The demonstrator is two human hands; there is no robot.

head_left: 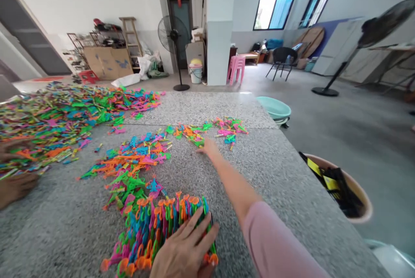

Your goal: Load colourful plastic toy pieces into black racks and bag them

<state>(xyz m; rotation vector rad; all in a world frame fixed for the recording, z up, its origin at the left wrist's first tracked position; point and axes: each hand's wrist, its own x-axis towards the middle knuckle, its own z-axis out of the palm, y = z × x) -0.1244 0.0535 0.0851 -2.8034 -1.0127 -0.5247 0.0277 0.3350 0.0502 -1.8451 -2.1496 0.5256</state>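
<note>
Under my left hand (186,243) is a dense row of small plastic pieces (142,230) in orange, green, blue and pink, many with round orange ends. The hand lies across the row's right part with its fingers stretched and slightly apart, fingertips reaching over the right end. My right arm stretches forward, and my right hand (209,149) is at a strip of loose plastic pieces (191,133) farther up the table. Its fingers are mostly hidden, so their grip is unclear. More loose pieces (136,157) lie in a curved band left of my hands.
A large heap of similar pieces (65,109) covers the speckled stone table's (253,174) far left. Another person's hands (17,187) are at its edge. Beyond the right edge stand a tub with black and yellow items (337,187) and a turquoise basin (275,107). Standing fans (174,36) are farther back.
</note>
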